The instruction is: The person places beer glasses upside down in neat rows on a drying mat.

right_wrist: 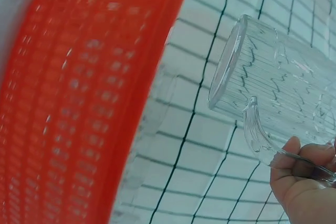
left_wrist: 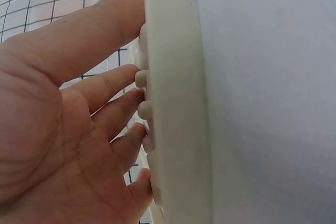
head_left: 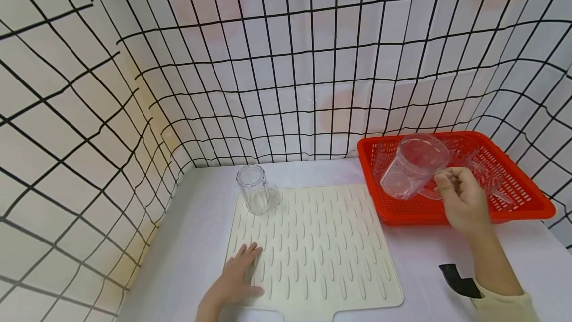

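Note:
In the head view my right hand (head_left: 466,202) holds a clear pitcher (head_left: 408,170) by its handle, tilted above the red basket (head_left: 417,217). The right wrist view shows the thumb and fingers (right_wrist: 302,174) curled on that handle. My left hand (head_left: 234,277) rests with spread fingers on the near left part of a cream ribbed mat (head_left: 321,242). From the left wrist view, its fingertips (left_wrist: 139,177) touch the mat's raised ridges. A clear glass mug (head_left: 254,193) stands upright on the mat's far left corner, its handle pointing right.
Further clear vessels (head_left: 487,175) lie inside the basket, partly hidden by the pitcher and hand. A black wire grid (head_left: 290,83) before white cloth encloses the back and sides. White cloth (head_left: 178,242) covers the table. Near the right forearm is a black strap (head_left: 460,282).

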Demonstrator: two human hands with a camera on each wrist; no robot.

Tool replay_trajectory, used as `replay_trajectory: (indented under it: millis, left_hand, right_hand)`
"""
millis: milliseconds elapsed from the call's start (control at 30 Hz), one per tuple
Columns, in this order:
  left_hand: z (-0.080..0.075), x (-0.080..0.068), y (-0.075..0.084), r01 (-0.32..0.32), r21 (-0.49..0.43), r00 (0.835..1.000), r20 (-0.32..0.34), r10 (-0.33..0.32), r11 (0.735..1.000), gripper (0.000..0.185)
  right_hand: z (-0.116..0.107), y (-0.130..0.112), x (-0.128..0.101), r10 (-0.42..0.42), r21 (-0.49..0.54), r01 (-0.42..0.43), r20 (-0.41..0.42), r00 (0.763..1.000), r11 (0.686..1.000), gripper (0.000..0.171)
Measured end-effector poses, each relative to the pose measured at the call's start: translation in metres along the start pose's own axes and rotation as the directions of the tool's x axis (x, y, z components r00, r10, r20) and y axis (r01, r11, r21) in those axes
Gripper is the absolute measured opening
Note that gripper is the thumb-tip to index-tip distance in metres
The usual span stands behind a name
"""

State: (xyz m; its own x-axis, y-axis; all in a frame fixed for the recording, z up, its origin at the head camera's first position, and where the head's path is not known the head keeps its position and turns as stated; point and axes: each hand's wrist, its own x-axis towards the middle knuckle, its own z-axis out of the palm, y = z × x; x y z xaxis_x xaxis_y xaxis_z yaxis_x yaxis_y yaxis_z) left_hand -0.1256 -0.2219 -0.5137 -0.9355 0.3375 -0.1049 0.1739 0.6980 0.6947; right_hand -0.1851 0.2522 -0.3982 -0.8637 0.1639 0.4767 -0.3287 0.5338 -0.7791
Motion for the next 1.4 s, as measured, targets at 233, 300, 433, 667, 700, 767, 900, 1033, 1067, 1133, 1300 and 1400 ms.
replay_trajectory:
  millis: [233, 300, 433, 667, 700, 767, 900, 1033, 1067, 1133, 1300, 1400]
  left_hand:
    - [0.0, 0.002, -0.007, -0.025, 0.024, 1.0, 0.011, 0.024, 0.999, 0.089]
    - [0.0, 0.002, -0.008, -0.032, 0.018, 0.999, 0.014, 0.032, 0.999, 0.089]
    - [0.0, 0.003, -0.008, -0.032, 0.03, 0.999, 0.013, 0.032, 0.999, 0.09]
    - [0.0, 0.004, -0.009, -0.018, 0.049, 1.0, 0.014, 0.017, 0.999, 0.09]
    - [0.0, 0.004, -0.009, -0.015, 0.048, 1.0, 0.016, 0.015, 0.999, 0.09]
    - [0.001, 0.004, -0.009, -0.013, 0.045, 1.0, 0.02, 0.012, 0.999, 0.09]
    - [0.001, 0.005, -0.01, -0.016, 0.037, 1.0, 0.021, 0.015, 0.999, 0.09]
    - [0.002, 0.004, -0.012, -0.013, 0.036, 1.0, 0.021, 0.013, 0.999, 0.091]
    - [0.002, 0.004, -0.012, -0.011, 0.035, 1.0, 0.022, 0.011, 0.999, 0.091]
    - [0.001, 0.003, -0.013, -0.007, 0.033, 1.0, 0.023, 0.006, 0.999, 0.091]
    - [0.0, 0.003, -0.011, -0.004, 0.033, 1.0, 0.025, 0.003, 0.999, 0.091]
    - [0.0, 0.003, -0.009, -0.005, 0.03, 1.0, 0.024, 0.004, 1.0, 0.091]
  right_hand:
    - [0.014, -0.015, -0.006, -0.101, 0.045, 0.1, 0.018, 0.995, 0.994, 0.011]
    - [0.018, -0.02, -0.009, -0.128, 0.049, 0.127, 0.016, 0.992, 0.991, 0.013]
    - [0.025, -0.03, -0.014, -0.207, 0.099, 0.206, 0.006, 0.978, 0.974, 0.013]
    - [0.042, -0.04, -0.024, -0.272, 0.164, 0.267, 0.011, 0.962, 0.95, 0.015]
    - [0.045, -0.042, -0.026, -0.277, 0.177, 0.27, 0.017, 0.961, 0.946, 0.015]
    - [0.051, -0.043, -0.029, -0.295, 0.206, 0.284, 0.023, 0.955, 0.936, 0.018]
    - [0.062, -0.047, -0.034, -0.334, 0.248, 0.317, 0.031, 0.942, 0.915, 0.024]
    - [0.073, -0.05, -0.039, -0.372, 0.283, 0.348, 0.037, 0.927, 0.894, 0.028]
    - [0.076, -0.05, -0.04, -0.385, 0.299, 0.356, 0.04, 0.922, 0.885, 0.027]
    - [0.082, -0.051, -0.043, -0.405, 0.337, 0.367, 0.049, 0.913, 0.867, 0.022]
    - [0.099, -0.053, -0.049, -0.453, 0.381, 0.391, 0.084, 0.888, 0.838, 0.017]
    - [0.108, -0.055, -0.053, -0.461, 0.372, 0.398, 0.095, 0.882, 0.838, 0.025]
